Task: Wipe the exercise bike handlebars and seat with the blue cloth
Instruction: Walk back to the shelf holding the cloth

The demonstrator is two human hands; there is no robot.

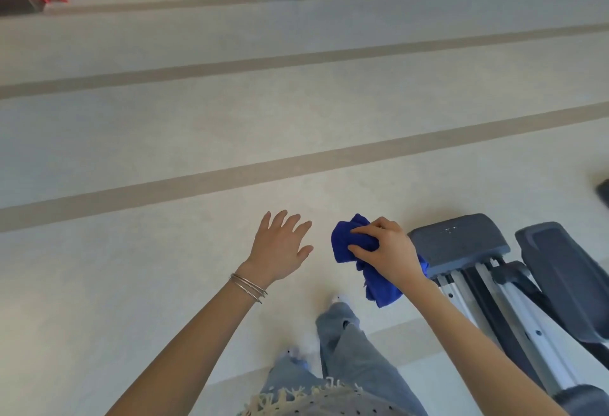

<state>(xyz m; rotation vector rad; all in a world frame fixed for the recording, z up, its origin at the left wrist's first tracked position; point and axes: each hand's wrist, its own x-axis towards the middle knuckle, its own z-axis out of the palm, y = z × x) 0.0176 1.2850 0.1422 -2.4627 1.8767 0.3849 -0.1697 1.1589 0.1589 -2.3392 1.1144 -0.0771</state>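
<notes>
Your right hand (389, 252) holds the blue cloth (349, 244) bunched up, fingers (362, 230) and thumb curled tightly round it, with a loose tail of cloth hanging below your wrist. The hand and cloth sit just beside the left edge of a grey padded part (458, 241) of the exercise bike (514, 316); you cannot tell whether the cloth touches it. Silver rails and a second dark grey panel run down to the lower right. Your left hand (280, 247) is held out flat over the pale striped floor (164, 152), fingers spread and straight, holding nothing. Thin metal bangles (248, 287) circle that wrist. Your blue jeans (346, 336) show below.
</notes>
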